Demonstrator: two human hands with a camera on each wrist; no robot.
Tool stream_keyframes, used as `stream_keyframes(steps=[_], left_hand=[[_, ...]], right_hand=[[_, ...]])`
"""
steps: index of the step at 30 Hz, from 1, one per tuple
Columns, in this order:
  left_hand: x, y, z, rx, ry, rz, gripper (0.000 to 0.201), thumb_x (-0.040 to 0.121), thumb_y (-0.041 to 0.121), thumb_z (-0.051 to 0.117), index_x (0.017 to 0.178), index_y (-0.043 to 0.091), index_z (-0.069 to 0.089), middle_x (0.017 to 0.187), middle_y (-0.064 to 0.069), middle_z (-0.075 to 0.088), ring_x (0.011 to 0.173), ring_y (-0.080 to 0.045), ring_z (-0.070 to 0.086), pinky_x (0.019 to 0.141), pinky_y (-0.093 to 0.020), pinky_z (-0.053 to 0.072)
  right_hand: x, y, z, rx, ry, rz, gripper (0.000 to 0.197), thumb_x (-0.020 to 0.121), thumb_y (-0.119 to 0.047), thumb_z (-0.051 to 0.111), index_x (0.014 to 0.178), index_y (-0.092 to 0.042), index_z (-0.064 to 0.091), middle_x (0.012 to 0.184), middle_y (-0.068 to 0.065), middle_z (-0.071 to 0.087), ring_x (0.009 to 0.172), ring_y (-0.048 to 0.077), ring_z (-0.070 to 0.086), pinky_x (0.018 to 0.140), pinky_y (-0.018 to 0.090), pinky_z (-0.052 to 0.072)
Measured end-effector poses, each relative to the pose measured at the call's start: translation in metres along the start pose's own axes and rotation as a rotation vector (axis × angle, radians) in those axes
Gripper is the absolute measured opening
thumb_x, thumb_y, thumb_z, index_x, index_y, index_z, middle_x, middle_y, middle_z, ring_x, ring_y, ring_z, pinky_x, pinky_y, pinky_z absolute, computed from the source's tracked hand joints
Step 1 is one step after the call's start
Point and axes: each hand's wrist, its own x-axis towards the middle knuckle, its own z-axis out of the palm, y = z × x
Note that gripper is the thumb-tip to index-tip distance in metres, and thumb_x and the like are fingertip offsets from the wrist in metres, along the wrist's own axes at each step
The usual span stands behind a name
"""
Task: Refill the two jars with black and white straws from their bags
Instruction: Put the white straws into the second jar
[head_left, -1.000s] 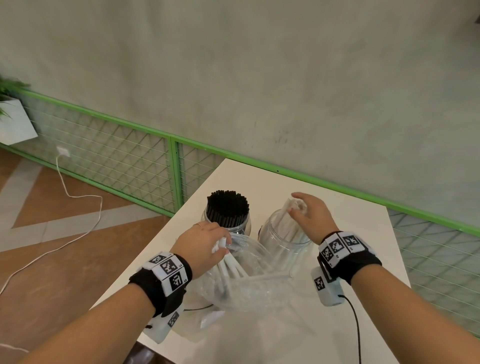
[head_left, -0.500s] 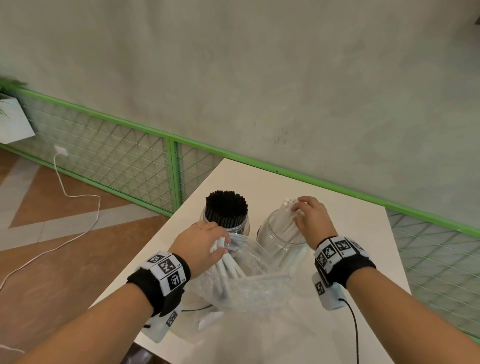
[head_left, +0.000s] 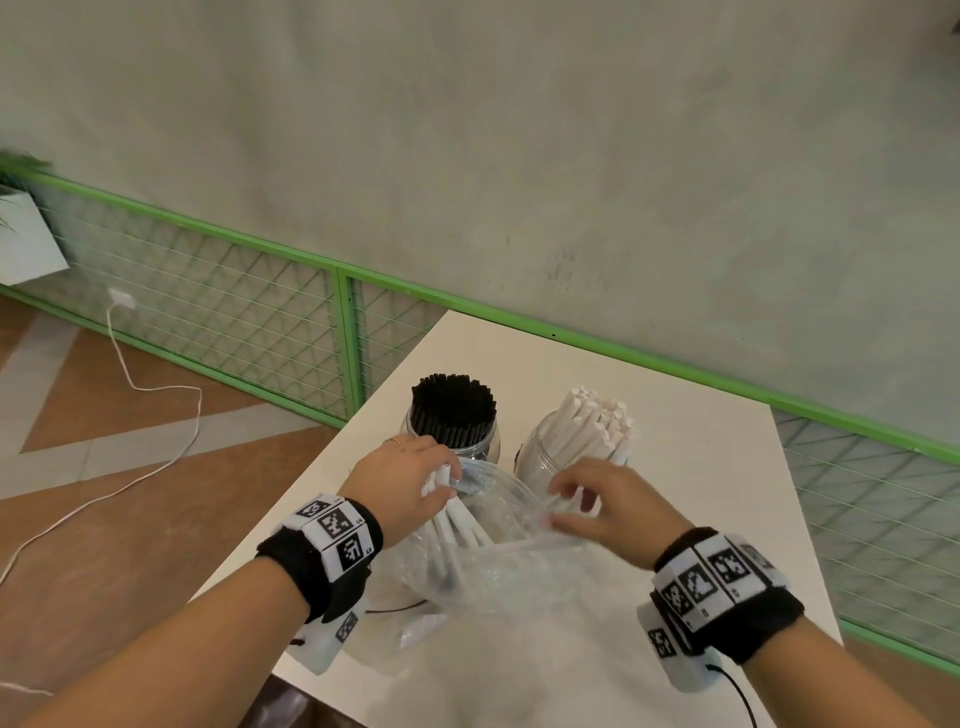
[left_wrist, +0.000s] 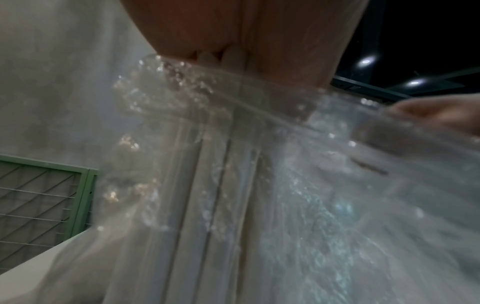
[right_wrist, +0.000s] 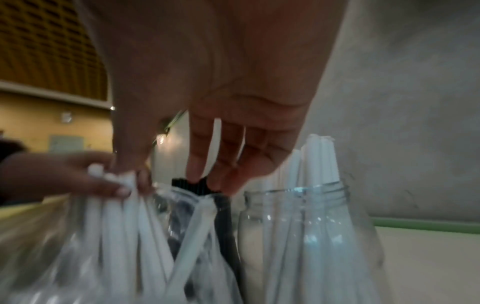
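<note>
Two jars side by side on the table, bag (straws inside) just before them.

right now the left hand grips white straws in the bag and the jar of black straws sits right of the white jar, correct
Not quite. The head view shows the jar of black straws left of the white jar. The left hand does grip white straws in the bag.
</note>
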Motion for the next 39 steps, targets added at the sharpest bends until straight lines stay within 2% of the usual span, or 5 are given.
stream_keyframes(steps=[4,12,22,28,39], left_hand=[[0.000,0.001,0.000,0.004,-0.010,-0.009,0.014,0.086,0.035,0.059,0.100,0.034,0.060,0.101,0.013,0.057,0.100,-0.011,0.048,0.083,-0.022,0.033],[-0.003,0.005,0.000,-0.013,-0.007,-0.033,0.023,0.086,0.034,0.059,0.108,0.033,0.057,0.108,0.012,0.057,0.103,-0.011,0.049,0.086,-0.023,0.038],[-0.017,-0.004,-0.008,0.164,-0.041,-0.347,0.067,0.069,0.074,0.044,0.127,0.041,0.040,0.123,0.007,0.046,0.114,-0.022,0.049,0.092,-0.040,0.042],[-0.021,-0.011,-0.004,-0.136,-0.017,-0.235,0.047,0.086,0.052,0.052,0.130,0.037,0.044,0.124,0.004,0.052,0.112,-0.017,0.051,0.094,-0.031,0.039],[-0.023,-0.012,-0.005,-0.218,-0.063,-0.165,0.060,0.074,0.067,0.040,0.129,0.043,0.045,0.128,0.011,0.047,0.112,-0.012,0.050,0.094,-0.029,0.039]], right_hand=[[-0.005,0.009,0.020,-0.124,-0.118,0.028,0.009,0.083,-0.030,0.070,0.089,-0.027,0.064,0.093,-0.010,0.055,0.075,0.005,0.050,0.071,0.015,0.039],[0.012,-0.026,0.022,0.623,0.414,0.080,0.020,0.082,-0.009,0.072,0.093,-0.025,0.067,0.090,-0.007,0.066,0.074,0.002,0.056,0.071,0.011,0.047],[0.045,-0.066,0.077,0.604,0.291,0.056,0.019,0.087,-0.010,0.065,0.100,-0.023,0.065,0.093,-0.004,0.066,0.085,0.001,0.059,0.077,0.011,0.046],[0.050,-0.080,0.092,0.642,0.126,0.038,0.040,0.077,-0.006,0.064,0.112,-0.019,0.051,0.107,-0.005,0.056,0.099,0.011,0.055,0.083,0.019,0.046],[0.065,-0.074,0.107,0.534,0.155,0.000,0.041,0.061,-0.029,0.070,0.101,-0.022,0.063,0.099,-0.004,0.067,0.094,0.015,0.063,0.085,0.042,0.053]])
